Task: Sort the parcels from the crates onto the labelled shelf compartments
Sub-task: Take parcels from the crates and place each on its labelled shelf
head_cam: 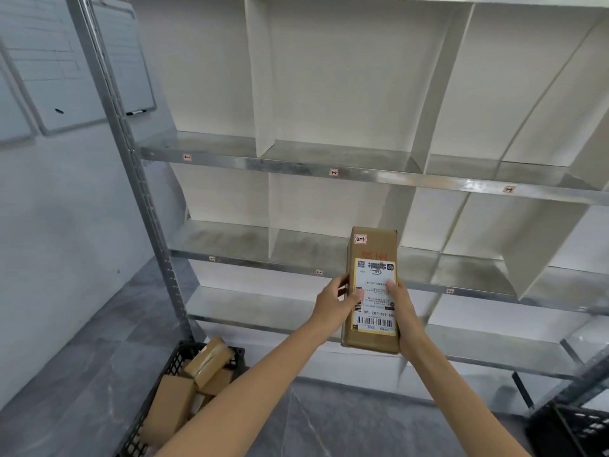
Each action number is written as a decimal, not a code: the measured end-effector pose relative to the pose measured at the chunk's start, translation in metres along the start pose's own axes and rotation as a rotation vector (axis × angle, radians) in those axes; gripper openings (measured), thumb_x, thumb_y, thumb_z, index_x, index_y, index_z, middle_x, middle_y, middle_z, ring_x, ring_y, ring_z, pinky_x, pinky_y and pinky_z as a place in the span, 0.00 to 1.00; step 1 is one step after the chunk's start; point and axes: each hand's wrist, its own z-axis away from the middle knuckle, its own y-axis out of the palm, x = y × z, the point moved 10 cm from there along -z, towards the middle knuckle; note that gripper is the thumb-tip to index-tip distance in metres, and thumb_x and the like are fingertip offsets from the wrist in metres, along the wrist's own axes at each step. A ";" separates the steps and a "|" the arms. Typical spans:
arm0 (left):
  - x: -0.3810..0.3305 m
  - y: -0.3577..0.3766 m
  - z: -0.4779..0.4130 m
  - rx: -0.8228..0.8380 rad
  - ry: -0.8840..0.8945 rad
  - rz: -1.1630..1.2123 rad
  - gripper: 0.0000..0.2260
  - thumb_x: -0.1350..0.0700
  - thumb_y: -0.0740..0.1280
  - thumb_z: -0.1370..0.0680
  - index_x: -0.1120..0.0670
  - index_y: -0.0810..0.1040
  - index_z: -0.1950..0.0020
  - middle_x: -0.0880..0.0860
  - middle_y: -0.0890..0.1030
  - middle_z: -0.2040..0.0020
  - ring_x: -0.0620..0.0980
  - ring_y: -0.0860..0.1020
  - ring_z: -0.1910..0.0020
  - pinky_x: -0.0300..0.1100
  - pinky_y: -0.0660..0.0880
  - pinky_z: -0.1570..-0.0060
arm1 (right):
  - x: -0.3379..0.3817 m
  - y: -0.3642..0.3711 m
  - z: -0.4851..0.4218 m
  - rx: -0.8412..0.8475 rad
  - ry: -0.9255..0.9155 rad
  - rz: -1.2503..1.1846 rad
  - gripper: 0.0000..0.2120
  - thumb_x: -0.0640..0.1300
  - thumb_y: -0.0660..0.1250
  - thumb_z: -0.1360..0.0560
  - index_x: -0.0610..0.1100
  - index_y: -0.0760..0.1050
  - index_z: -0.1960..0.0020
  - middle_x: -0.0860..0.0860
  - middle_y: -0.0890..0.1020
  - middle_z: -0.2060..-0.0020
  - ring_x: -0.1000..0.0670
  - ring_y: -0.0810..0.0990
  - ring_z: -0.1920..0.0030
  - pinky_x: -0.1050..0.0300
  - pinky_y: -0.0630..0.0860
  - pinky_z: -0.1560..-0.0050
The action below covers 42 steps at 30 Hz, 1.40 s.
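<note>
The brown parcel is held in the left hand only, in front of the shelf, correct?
Not only the left: in the head view both the left hand and the right hand grip the brown parcel, in front of the shelf.

One camera sits on the person's head. It looks forward and a bit down, wide, from close in front of the shelf (362, 175)
</note>
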 end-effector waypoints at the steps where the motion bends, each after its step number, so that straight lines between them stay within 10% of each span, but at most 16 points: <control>1: -0.001 -0.002 0.004 -0.015 0.001 0.002 0.19 0.53 0.67 0.23 0.52 0.70 0.32 0.49 0.76 0.36 0.47 0.75 0.38 0.46 0.74 0.39 | -0.001 0.000 0.003 0.003 0.005 -0.010 0.18 0.51 0.59 0.20 0.47 0.66 0.32 0.41 0.81 0.43 0.42 0.83 0.50 0.49 0.82 0.59; 31: 0.045 -0.317 -0.021 -0.315 -0.023 -0.050 0.19 0.56 0.67 0.23 0.52 0.73 0.33 0.51 0.79 0.39 0.49 0.77 0.41 0.52 0.74 0.39 | -0.059 0.306 -0.070 0.293 0.011 0.051 0.21 0.48 0.61 0.21 0.51 0.62 0.29 0.48 0.81 0.43 0.48 0.82 0.47 0.50 0.81 0.52; 37: 0.046 -0.368 -0.052 -0.311 -0.016 -0.064 0.20 0.59 0.66 0.23 0.53 0.70 0.30 0.49 0.76 0.37 0.47 0.75 0.40 0.40 0.74 0.43 | -0.065 0.353 -0.104 0.299 0.018 0.096 0.21 0.47 0.60 0.20 0.53 0.61 0.29 0.50 0.78 0.39 0.51 0.79 0.44 0.56 0.77 0.55; 42: 0.053 -0.392 -0.082 -0.366 -0.031 0.000 0.24 0.66 0.65 0.24 0.51 0.68 0.30 0.49 0.75 0.37 0.48 0.75 0.41 0.36 0.78 0.57 | -0.073 0.370 -0.138 0.336 -0.007 0.139 0.25 0.43 0.63 0.22 0.58 0.60 0.28 0.53 0.72 0.33 0.46 0.75 0.38 0.38 0.71 0.37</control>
